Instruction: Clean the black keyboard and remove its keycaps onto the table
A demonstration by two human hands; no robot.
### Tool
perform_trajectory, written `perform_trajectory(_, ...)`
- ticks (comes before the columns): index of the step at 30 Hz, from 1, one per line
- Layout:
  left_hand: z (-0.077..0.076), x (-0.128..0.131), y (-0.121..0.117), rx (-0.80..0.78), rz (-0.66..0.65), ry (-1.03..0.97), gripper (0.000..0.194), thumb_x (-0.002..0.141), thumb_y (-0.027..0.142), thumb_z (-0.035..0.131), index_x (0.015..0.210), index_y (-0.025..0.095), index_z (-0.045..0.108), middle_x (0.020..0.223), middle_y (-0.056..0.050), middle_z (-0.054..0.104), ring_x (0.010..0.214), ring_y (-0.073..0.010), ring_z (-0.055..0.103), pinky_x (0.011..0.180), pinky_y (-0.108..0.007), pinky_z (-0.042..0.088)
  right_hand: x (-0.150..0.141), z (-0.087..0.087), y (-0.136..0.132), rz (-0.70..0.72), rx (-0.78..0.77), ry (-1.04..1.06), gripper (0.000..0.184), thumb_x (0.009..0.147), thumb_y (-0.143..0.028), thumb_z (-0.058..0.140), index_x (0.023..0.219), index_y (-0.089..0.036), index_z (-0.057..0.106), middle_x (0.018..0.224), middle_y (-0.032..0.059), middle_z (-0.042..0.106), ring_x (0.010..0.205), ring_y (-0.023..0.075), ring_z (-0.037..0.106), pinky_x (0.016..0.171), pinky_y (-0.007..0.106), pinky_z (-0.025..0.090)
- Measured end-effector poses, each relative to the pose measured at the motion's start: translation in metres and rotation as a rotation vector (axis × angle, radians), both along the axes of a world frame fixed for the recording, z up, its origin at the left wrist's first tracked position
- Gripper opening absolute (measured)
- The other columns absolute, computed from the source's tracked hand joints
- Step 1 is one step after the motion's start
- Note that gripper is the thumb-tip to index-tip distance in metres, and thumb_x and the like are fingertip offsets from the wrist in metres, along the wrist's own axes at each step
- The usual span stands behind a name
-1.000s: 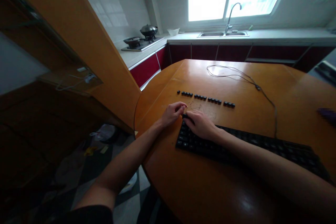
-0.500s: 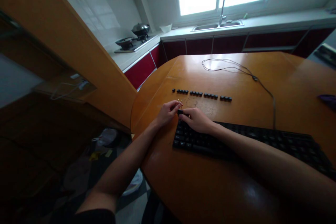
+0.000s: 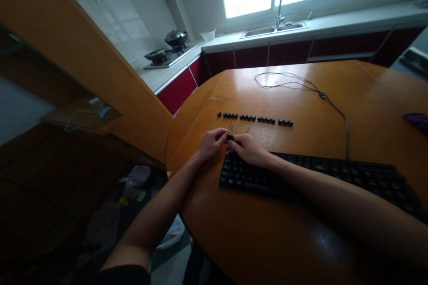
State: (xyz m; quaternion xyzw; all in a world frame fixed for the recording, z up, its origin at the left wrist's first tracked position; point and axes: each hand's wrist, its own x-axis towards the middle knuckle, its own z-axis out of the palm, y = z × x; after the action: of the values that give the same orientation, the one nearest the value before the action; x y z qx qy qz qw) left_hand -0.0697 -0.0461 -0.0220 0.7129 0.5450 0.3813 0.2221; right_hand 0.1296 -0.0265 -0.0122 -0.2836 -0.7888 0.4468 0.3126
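A small black keycap (image 3: 229,137) sits between my two hands, above the far left corner of a black keyboard (image 3: 249,173). My right hand (image 3: 250,149) pinches it with thumb and fingertips, wrist over the keyboard. Close against it on the left, my left hand (image 3: 212,143) is closed, with a thin two-pronged wire piece at its fingertips; its exact kind is too small to make out. Beyond the hands, several black keycaps (image 3: 248,117) lie in a row of small groups on the table. My right forearm hides part of the keyboard.
The wooden table (image 3: 197,111) has a rounded edge on the left. Specks and thin marks lie between hands and keycap row. The keyboard's cable (image 3: 337,109) loops across the far side. A purple item (image 3: 417,121) rests at the right. Behind are a stove (image 3: 170,57) and sink (image 3: 259,32).
The view has shifted slightly. The keycap in my right fingers was mostly hidden and now shows between the hands. The wire prongs stood out at my left fingertips half a second ago and are fainter now.
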Motion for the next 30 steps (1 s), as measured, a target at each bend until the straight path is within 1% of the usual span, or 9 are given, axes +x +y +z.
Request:
perform_trajectory(2,0.0,0.0,0.0,-0.012,0.002,0.014,0.027,0.096,0.038,0.056,0.096,0.016,0.072,0.074,-0.002,0.068,0.068,-0.0154,0.062,0.065,-0.026,0.049,-0.001,-0.001,0.004,-0.055,-0.087,0.042,0.031,0.093,-0.025,0.05,0.068,-0.016,0.065,0.061,0.0001,0.063,0.058,0.0123,0.054,0.056,0.023,0.038)
perform_trajectory(4,-0.001,-0.001,0.0,-0.013,0.001,0.008,0.027,0.096,0.038,0.056,0.096,0.016,0.073,0.07,-0.001,0.066,0.063,-0.0142,0.059,0.062,-0.025,0.047,-0.002,-0.002,0.008,-0.094,-0.157,0.076,0.032,0.092,-0.026,0.05,0.067,-0.015,0.066,0.061,0.0015,0.065,0.057,0.0126,0.056,0.055,0.023,0.04)
perform_trajectory(7,-0.001,-0.001,0.0,-0.009,0.003,-0.016,0.027,0.097,0.039,0.057,0.097,0.016,0.073,0.07,0.0,0.065,0.063,-0.0138,0.059,0.062,-0.025,0.046,-0.003,-0.002,0.013,-0.145,-0.227,0.157,0.029,0.092,-0.026,0.052,0.07,-0.014,0.067,0.066,0.0047,0.07,0.057,0.013,0.059,0.056,0.024,0.044)
perform_trajectory(12,0.002,0.001,-0.002,-0.005,0.009,-0.056,0.03,0.099,0.042,0.056,0.102,0.017,0.072,0.074,-0.001,0.067,0.069,-0.0148,0.063,0.066,-0.025,0.048,0.0,-0.001,0.021,-0.299,-0.295,0.243,0.028,0.093,-0.03,0.053,0.076,-0.013,0.068,0.073,0.0092,0.074,0.059,0.0132,0.06,0.055,0.024,0.046)
perform_trajectory(15,0.005,0.003,-0.004,0.0,0.005,-0.081,0.032,0.099,0.045,0.057,0.105,0.017,0.071,0.082,-0.004,0.072,0.077,-0.0167,0.067,0.069,-0.026,0.049,0.004,-0.001,0.027,-0.361,-0.298,0.281,0.028,0.093,-0.033,0.054,0.077,-0.014,0.068,0.076,0.0105,0.075,0.06,0.0138,0.062,0.056,0.024,0.047)
perform_trajectory(18,0.008,0.005,-0.005,0.007,-0.004,-0.102,0.031,0.097,0.046,0.061,0.11,0.018,0.069,0.094,-0.007,0.076,0.085,-0.0182,0.069,0.071,-0.027,0.049,0.006,-0.003,0.031,-0.379,-0.287,0.302,0.028,0.093,-0.034,0.055,0.077,-0.014,0.067,0.076,0.0108,0.075,0.061,0.0147,0.063,0.057,0.025,0.048)
perform_trajectory(21,0.008,0.007,-0.006,0.02,-0.023,-0.107,0.031,0.092,0.043,0.068,0.111,0.019,0.068,0.101,-0.007,0.076,0.088,-0.0183,0.069,0.071,-0.027,0.049,0.005,-0.008,0.032,-0.376,-0.247,0.307,0.028,0.093,-0.034,0.055,0.076,-0.015,0.067,0.076,0.01,0.075,0.063,0.0155,0.064,0.06,0.027,0.05)
perform_trajectory(25,0.005,0.01,-0.005,0.032,-0.039,-0.087,0.031,0.086,0.041,0.075,0.107,0.019,0.069,0.103,-0.007,0.075,0.085,-0.0175,0.067,0.07,-0.027,0.05,0.003,-0.013,0.03,-0.336,-0.179,0.29,0.03,0.094,-0.036,0.055,0.078,-0.015,0.069,0.078,0.0089,0.075,0.069,0.0171,0.066,0.065,0.028,0.052)
perform_trajectory(30,0.003,0.009,-0.005,0.051,-0.05,-0.057,0.024,0.085,0.035,0.076,0.102,0.019,0.069,0.098,-0.006,0.075,0.084,-0.0172,0.066,0.07,-0.028,0.048,0.004,-0.011,0.026,-0.27,-0.096,0.209,0.028,0.094,-0.032,0.056,0.077,-0.016,0.07,0.079,0.0074,0.076,0.072,0.018,0.068,0.067,0.028,0.05)
